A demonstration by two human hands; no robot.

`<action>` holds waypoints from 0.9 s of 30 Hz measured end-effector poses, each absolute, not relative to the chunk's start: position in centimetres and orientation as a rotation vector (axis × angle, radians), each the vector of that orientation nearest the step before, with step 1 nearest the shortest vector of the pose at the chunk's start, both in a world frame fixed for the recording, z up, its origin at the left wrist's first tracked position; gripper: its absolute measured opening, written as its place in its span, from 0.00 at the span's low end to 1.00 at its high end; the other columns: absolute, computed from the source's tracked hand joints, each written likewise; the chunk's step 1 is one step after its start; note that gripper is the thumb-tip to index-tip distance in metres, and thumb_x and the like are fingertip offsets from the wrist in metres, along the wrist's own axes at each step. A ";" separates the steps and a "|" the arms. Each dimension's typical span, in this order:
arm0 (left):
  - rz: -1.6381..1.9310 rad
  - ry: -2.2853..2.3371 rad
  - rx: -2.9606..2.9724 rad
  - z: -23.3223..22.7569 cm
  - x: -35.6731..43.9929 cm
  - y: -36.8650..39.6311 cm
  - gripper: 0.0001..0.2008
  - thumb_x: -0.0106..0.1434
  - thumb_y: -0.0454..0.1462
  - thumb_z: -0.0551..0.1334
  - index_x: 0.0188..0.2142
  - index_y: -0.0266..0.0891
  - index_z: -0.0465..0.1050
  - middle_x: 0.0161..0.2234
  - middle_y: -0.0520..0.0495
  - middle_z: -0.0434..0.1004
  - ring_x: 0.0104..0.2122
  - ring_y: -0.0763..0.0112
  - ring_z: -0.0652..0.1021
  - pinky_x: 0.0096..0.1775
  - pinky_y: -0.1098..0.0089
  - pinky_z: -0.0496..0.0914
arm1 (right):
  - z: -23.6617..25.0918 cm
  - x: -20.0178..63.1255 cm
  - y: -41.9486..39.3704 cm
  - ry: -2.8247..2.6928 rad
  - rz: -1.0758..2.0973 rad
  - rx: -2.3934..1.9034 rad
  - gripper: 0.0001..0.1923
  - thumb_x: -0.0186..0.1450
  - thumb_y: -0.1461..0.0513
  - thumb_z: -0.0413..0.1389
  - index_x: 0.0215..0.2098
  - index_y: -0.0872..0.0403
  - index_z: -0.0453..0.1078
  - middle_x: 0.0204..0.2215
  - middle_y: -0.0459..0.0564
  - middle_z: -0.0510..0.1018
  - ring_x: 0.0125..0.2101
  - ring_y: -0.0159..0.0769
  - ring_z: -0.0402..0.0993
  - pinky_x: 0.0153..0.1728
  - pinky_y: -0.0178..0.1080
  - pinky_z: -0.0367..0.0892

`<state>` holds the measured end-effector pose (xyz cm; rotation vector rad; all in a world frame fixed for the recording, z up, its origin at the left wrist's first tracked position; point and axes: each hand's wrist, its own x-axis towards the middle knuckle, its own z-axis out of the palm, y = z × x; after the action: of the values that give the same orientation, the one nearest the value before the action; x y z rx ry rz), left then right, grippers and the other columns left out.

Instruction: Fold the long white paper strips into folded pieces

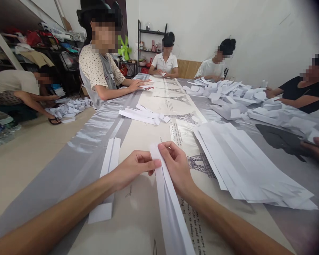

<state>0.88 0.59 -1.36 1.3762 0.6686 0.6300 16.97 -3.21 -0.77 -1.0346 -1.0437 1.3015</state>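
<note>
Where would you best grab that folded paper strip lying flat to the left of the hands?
Probably at the near end of the flat folded strip, coming from the left hand side. It is long, narrow and lies flat on the table, so pinching one short end across its width looks easiest.

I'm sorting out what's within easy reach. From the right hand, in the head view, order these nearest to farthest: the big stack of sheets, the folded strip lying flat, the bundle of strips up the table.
1. Stack of sheets, just right of the right hand.
2. Folded strip, to the left, beyond the left hand.
3. Bundle of strips, ahead up the table.
</note>
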 end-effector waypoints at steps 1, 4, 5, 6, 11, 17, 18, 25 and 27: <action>0.658 0.681 1.402 -1.3 0.9 0.5 0.16 0.62 0.49 0.68 0.31 0.37 0.76 0.29 0.50 0.71 0.32 0.71 0.70 0.37 0.70 0.65 | -0.9 16.9 -3.2 -1.061 1.272 -1.046 0.17 0.65 0.47 0.60 0.34 0.49 0.64 0.26 0.42 0.72 0.20 0.31 0.67 0.21 0.35 0.65; 0.737 0.737 1.421 -0.9 1.2 0.1 0.14 0.61 0.47 0.70 0.35 0.38 0.76 0.33 0.48 0.75 0.36 0.67 0.72 0.40 0.68 0.67 | -1.3 16.7 -3.2 -1.112 1.120 -1.096 0.16 0.66 0.48 0.61 0.34 0.49 0.63 0.27 0.42 0.69 0.25 0.33 0.67 0.26 0.36 0.65; 0.754 0.769 1.418 -0.8 1.2 0.0 0.15 0.60 0.47 0.71 0.37 0.39 0.76 0.33 0.49 0.74 0.35 0.67 0.73 0.40 0.68 0.67 | -1.4 16.7 -3.1 -1.130 1.068 -1.111 0.16 0.66 0.48 0.60 0.33 0.49 0.62 0.26 0.42 0.67 0.25 0.33 0.66 0.26 0.36 0.64; 0.764 0.800 1.410 -0.6 1.3 0.0 0.15 0.59 0.46 0.72 0.38 0.40 0.75 0.31 0.50 0.74 0.34 0.68 0.72 0.38 0.69 0.66 | -1.5 16.8 -3.1 -1.153 1.018 -1.124 0.17 0.67 0.48 0.60 0.32 0.49 0.62 0.25 0.41 0.66 0.25 0.32 0.64 0.26 0.36 0.63; 0.941 0.815 1.295 -0.6 0.9 0.8 0.16 0.59 0.44 0.72 0.44 0.43 0.73 0.33 0.52 0.75 0.32 0.73 0.72 0.36 0.72 0.65 | -1.0 17.3 -3.4 -1.345 0.981 -1.084 0.20 0.71 0.48 0.54 0.27 0.51 0.63 0.23 0.41 0.64 0.25 0.31 0.62 0.28 0.35 0.61; 1.278 0.823 1.239 -0.1 -1.4 3.9 0.10 0.59 0.43 0.72 0.32 0.41 0.77 0.32 0.52 0.75 0.33 0.73 0.73 0.37 0.72 0.67 | 0.3 18.9 -4.0 -1.626 1.481 -1.025 0.15 0.69 0.50 0.56 0.39 0.51 0.76 0.33 0.48 0.80 0.29 0.36 0.78 0.28 0.37 0.69; 1.306 0.818 1.242 0.0 -1.9 4.5 0.10 0.58 0.43 0.73 0.31 0.40 0.77 0.33 0.52 0.76 0.33 0.73 0.73 0.36 0.73 0.67 | 0.4 19.3 -4.0 -1.659 1.475 -1.044 0.13 0.69 0.51 0.56 0.38 0.51 0.77 0.32 0.48 0.80 0.29 0.37 0.79 0.28 0.38 0.69; 1.357 0.825 1.286 -0.1 -5.0 7.9 0.12 0.55 0.45 0.74 0.30 0.38 0.81 0.32 0.47 0.78 0.30 0.73 0.74 0.31 0.73 0.68 | 0.9 21.8 -3.2 -1.880 1.091 -1.131 0.05 0.65 0.61 0.61 0.37 0.46 0.80 0.31 0.44 0.81 0.29 0.37 0.73 0.28 0.38 0.67; 1.415 0.862 1.192 -0.3 -5.5 8.5 0.12 0.54 0.44 0.75 0.31 0.39 0.80 0.33 0.48 0.79 0.30 0.74 0.74 0.30 0.75 0.68 | 0.8 21.9 -3.1 -1.944 1.109 -1.177 0.10 0.65 0.59 0.61 0.45 0.45 0.79 0.35 0.46 0.81 0.31 0.38 0.74 0.28 0.38 0.67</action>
<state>-5.49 8.47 -0.33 1.1920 0.8615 1.4153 21.90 -3.13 0.78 -1.1769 -1.9437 1.1091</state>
